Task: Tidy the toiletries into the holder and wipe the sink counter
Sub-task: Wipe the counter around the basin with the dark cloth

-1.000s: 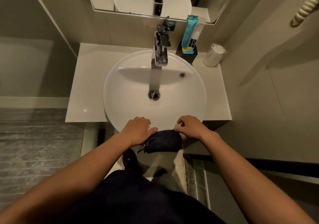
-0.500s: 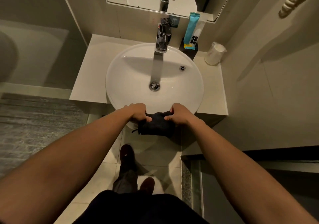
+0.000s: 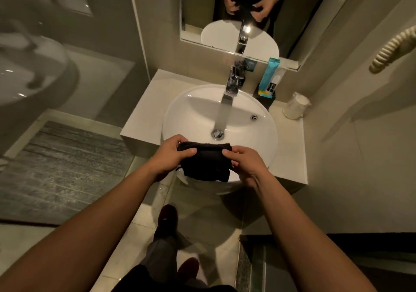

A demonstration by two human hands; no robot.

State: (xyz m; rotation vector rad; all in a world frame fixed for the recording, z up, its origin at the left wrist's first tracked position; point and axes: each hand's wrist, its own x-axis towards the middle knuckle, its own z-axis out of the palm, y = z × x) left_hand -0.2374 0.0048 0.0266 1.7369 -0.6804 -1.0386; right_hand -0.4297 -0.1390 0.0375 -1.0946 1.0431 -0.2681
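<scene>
We saw a rectangular wall mirror (image 3: pixel 195 3) mounted above a square-bodied chrome faucet (image 3: pixel 234 82), whose spout pointed toward a round chrome drain plug (image 3: pixel 217 134). On the right wall hung a cream coiled cord (image 3: pixel 391 48). To the left lay a dark grey textured floor strip (image 3: pixel 63 163), bordered by pale beige floor tiles (image 3: pixel 202 231). Beyond the strip stood a white rounded fixture (image 3: pixel 29 71), too blurred for us to name.

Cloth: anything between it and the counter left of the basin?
Nothing visible: left hand and right hand hold the cloth over the basin; the counter to its left shows no objects; holder and cup stand back right, off that path.
</scene>
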